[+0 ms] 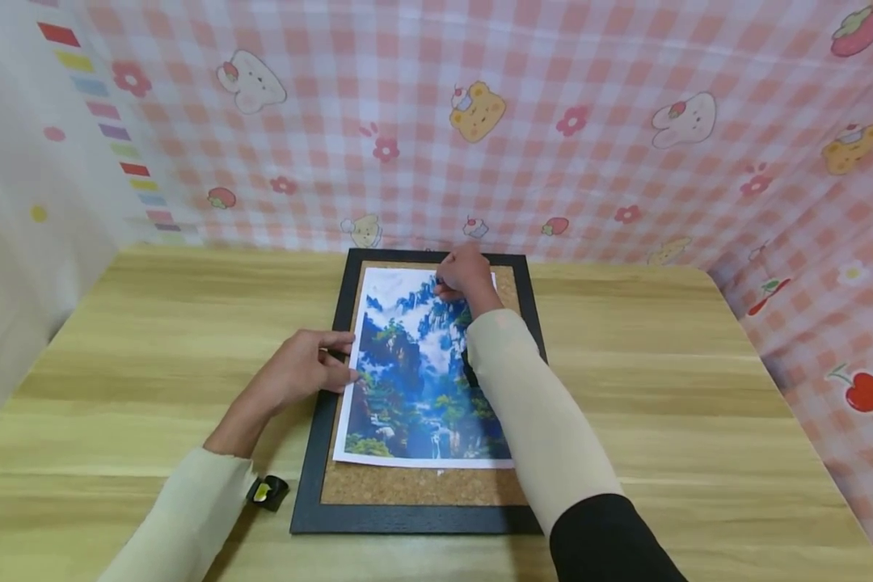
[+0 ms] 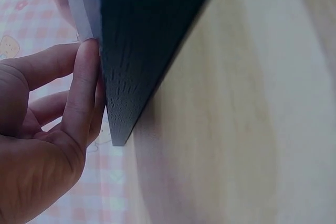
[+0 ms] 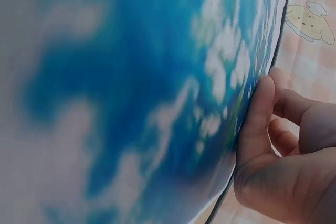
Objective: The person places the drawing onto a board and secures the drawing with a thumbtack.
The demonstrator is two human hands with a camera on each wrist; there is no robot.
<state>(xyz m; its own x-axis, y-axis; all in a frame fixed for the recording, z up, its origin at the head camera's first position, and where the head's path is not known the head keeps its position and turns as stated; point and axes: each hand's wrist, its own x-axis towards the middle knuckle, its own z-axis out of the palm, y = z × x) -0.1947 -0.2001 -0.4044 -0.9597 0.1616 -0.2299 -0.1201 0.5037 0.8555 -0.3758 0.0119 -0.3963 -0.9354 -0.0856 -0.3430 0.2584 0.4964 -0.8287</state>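
A printed blue mountain landscape picture (image 1: 407,364) with a white border lies on a corkboard (image 1: 422,487) in a black frame (image 1: 415,519). My left hand (image 1: 305,368) reaches over the frame's left side, and its thumb and fingertips touch the print's left edge. In the left wrist view, that hand (image 2: 58,98) lies along the edge of the black frame (image 2: 136,51). My right hand (image 1: 466,275) is at the print's upper right, with fingers bent and tips against the paper. The right wrist view shows this hand (image 3: 283,150) at the picture's edge; anything between its fingertips is hidden.
A small black object (image 1: 267,492) with a yellow-green patch lies beside the left sleeve. The wooden table (image 1: 662,388) spreads around the board. A pink checked curtain (image 1: 407,121) with cartoon prints hangs close behind the frame's far edge and along the right side.
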